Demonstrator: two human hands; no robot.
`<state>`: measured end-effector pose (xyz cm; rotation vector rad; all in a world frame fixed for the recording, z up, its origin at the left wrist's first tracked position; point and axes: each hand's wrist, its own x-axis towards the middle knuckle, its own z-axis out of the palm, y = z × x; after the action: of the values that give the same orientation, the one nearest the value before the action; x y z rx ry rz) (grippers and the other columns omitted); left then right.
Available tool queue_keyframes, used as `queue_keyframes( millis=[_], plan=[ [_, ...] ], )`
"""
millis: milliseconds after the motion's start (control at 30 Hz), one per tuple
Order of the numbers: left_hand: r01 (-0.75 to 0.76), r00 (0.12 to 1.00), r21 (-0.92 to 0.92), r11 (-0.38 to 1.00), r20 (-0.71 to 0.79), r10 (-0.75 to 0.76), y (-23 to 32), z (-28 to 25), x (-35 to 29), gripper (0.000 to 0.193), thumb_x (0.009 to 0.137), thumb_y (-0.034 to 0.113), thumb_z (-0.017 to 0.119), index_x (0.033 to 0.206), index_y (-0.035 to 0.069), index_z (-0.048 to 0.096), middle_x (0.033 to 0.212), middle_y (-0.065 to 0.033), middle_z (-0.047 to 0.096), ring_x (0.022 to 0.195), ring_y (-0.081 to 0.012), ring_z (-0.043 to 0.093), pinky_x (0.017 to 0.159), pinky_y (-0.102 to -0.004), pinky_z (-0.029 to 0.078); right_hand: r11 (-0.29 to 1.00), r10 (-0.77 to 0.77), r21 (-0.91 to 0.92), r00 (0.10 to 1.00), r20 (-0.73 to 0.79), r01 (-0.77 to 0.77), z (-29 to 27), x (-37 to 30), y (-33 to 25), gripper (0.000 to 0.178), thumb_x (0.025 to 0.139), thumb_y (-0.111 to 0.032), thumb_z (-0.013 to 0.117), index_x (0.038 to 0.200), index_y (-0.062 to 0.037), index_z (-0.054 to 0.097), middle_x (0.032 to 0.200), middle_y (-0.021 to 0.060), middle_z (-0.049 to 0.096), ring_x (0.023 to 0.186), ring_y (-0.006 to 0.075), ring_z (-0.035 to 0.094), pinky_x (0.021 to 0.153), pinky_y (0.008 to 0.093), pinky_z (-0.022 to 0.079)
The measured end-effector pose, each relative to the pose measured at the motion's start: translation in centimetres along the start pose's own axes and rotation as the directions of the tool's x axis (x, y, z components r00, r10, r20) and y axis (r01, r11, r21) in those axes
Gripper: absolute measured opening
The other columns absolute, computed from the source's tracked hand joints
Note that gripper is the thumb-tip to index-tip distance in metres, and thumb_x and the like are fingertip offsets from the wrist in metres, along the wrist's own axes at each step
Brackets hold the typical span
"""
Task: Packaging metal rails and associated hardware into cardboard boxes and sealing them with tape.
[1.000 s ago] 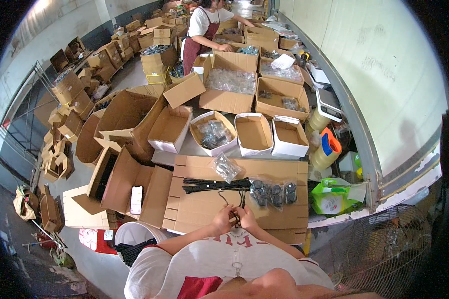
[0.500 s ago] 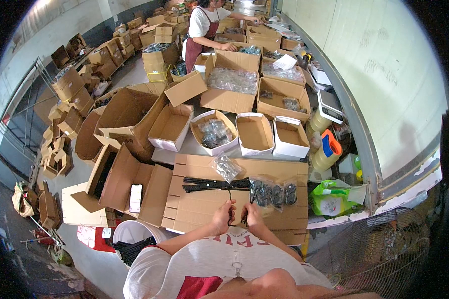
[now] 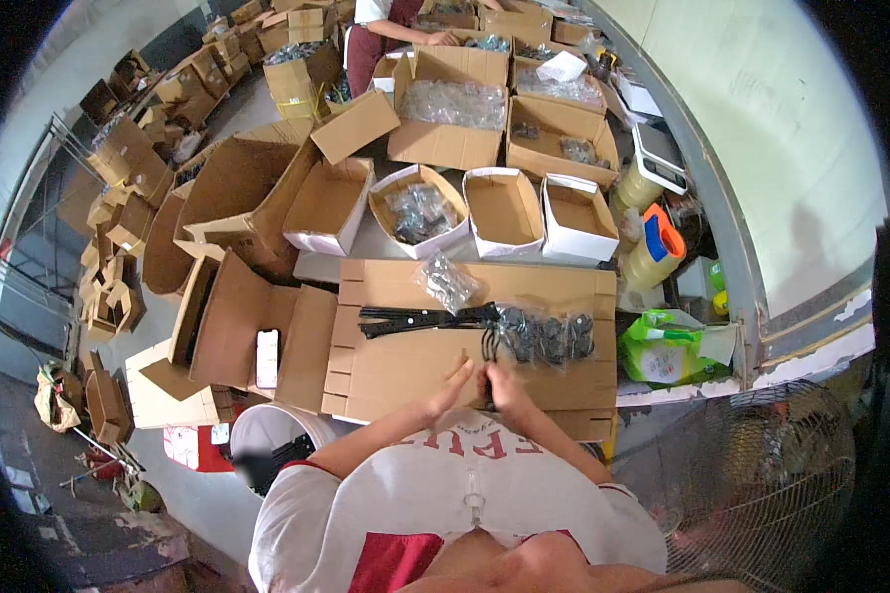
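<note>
1. Gripping black cords (image 3: 489,346) in the right hand (image 3: 507,388), with fingers closed round them; sticking up from the fist toward the strips, with a short length showing below.
2. Holding the left hand (image 3: 450,388) just beside, on the left, with fingers loosened and extended, slightly blurred; cannot tell whether touching the right.
3. Working above flat cardboard (image 3: 391,376), near its front edge.
4. Facing a bundle of black strips (image 3: 405,323) laid crosswise beyond both hands, with its right end near the cords.
5. To the right of the strips, see clear bags (image 3: 549,336) of dark parts, side by side; behind the strips, a clear packet (image 3: 448,284).
6. On the left, see a phone (image 3: 267,358) with a lit screen, resting on an open carton (image 3: 302,341); below, a white bucket (image 3: 277,423) with black pieces inside.
7. Along the back, see white boxes (image 3: 504,249) in a row, one with bagged parts.
8. On the right, see a green bag (image 3: 658,356); farther back, a co-worker's hand (image 3: 442,39) at a carton.
</note>
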<state>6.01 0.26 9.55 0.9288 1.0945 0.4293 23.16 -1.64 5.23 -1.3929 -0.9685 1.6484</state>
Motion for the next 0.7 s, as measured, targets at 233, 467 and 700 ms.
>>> queue_keyframes(
  millis=[233,467,700],
  plan=[
    [-0.147,0.958,0.972,-0.182,0.186,0.217,-4.1,-7.9,0.2,0.096,0.059,0.042,0.081,0.141,0.039,0.029,0.152,-0.0089,0.015,0.134,-0.0460,0.017,0.101,-0.0604,0.031,0.072,-0.646,-0.965,0.749,0.147,0.251,-10.6,1.5,-5.2,0.015,0.081,-0.015,0.058,0.087,-0.0038,0.049,0.084,0.0151,0.053,0.083,0.0326,0.054,0.073,0.0447,0.043],
    [-0.237,0.962,0.961,-0.142,0.253,0.101,-2.9,-8.7,2.6,0.108,0.045,0.036,0.089,0.138,0.027,0.034,0.150,-0.0146,0.014,0.126,-0.0484,0.028,0.095,-0.0578,0.042,-0.031,-0.529,-0.949,0.800,0.281,0.313,-13.3,2.5,-3.9,0.032,0.072,-0.011,0.062,0.103,-0.0051,0.053,0.107,0.0131,0.047,0.105,0.0343,0.046,0.093,0.0473,0.039],
    [-0.424,0.885,0.902,0.078,0.431,-0.177,0.1,-11.8,5.8,0.074,0.061,0.034,0.079,0.128,0.016,0.053,0.123,-0.0175,0.057,0.108,-0.0337,0.057,0.087,-0.0412,0.050,0.180,-0.463,-0.933,0.864,0.198,0.310,-12.6,2.7,-5.9,0.055,0.065,-0.008,0.060,0.119,-0.0060,0.048,0.119,0.0184,0.041,0.117,0.0402,0.038,0.100,0.0503,0.033]
  ],
)
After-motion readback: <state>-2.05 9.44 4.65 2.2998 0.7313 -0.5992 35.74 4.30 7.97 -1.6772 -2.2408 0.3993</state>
